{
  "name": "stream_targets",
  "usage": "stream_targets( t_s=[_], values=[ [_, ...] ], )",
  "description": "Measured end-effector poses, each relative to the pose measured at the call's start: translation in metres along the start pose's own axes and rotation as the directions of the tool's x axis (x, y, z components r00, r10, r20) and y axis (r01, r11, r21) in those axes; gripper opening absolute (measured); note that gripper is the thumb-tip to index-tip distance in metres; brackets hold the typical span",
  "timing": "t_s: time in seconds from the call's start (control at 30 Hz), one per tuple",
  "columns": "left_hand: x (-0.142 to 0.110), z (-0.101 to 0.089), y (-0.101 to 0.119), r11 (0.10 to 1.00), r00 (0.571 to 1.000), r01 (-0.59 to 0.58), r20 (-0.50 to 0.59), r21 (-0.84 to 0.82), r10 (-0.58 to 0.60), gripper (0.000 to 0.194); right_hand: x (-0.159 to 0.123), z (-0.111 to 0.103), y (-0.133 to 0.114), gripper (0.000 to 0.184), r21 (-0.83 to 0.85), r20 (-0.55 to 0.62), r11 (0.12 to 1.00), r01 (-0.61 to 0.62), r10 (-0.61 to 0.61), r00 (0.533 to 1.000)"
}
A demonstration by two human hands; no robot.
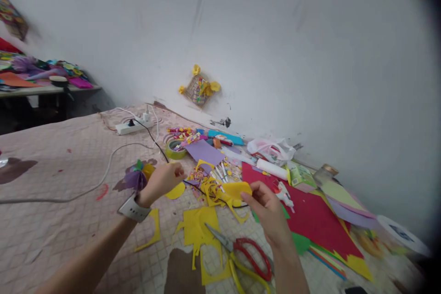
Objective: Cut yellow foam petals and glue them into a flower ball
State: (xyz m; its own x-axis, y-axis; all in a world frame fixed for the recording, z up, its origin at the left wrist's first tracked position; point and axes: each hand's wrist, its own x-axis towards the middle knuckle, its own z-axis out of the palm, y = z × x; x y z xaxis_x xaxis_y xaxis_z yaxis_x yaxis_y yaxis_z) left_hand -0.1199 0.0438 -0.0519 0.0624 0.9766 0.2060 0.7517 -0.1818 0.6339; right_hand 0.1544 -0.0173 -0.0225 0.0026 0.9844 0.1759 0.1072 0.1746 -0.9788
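Observation:
In the head view my right hand [263,204] pinches a rounded yellow craft-paper piece [234,190] between thumb and fingers, above the scraps. My left hand [165,183], with a white watch on its wrist, is curled closed over the table. Whether anything small is in its fingers is hidden. Just below it lies a round yellow piece [176,191], and by the wrist is a purple and yellow paper flower [136,179]. Scissors [237,248] with red and yellow handles lie partly on cut yellow sheets [200,225], between my forearms.
Behind my hands lie a roll of tape [175,150], purple sheets [206,151] and pens. Red sheets [303,211] with a white glue gun [285,195] are at right, near a glass jar [325,174]. A power strip [134,126] trails cables across the table.

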Motion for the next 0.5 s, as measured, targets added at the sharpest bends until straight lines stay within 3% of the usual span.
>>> stream_targets(
  t_s=[0.1, 0.23, 0.4, 0.5],
  values=[
    [-0.013, 0.016, -0.023, 0.990, 0.997, 0.062, 0.046, 0.125, -0.068, 0.011, 0.001, 0.022, 0.012, 0.028, 0.005, 0.092, 0.999, -0.038, 0.038, 0.995],
    [-0.019, 0.028, -0.037, 0.978, 0.981, 0.107, 0.141, 0.179, -0.133, 0.018, 0.007, 0.055, 0.025, 0.026, 0.014, 0.195, 0.995, -0.101, 0.096, 0.976],
    [-0.015, 0.028, -0.051, 0.977, 0.951, 0.177, 0.234, 0.121, -0.201, 0.028, 0.028, 0.102, 0.044, 0.021, 0.117, 0.225, 0.977, -0.176, 0.147, 0.963],
    [-0.015, 0.030, -0.056, 0.983, 0.956, 0.181, 0.239, -0.012, -0.173, 0.026, 0.038, 0.125, 0.063, 0.024, 0.216, 0.199, 0.951, -0.222, 0.180, 0.963]
  ],
)
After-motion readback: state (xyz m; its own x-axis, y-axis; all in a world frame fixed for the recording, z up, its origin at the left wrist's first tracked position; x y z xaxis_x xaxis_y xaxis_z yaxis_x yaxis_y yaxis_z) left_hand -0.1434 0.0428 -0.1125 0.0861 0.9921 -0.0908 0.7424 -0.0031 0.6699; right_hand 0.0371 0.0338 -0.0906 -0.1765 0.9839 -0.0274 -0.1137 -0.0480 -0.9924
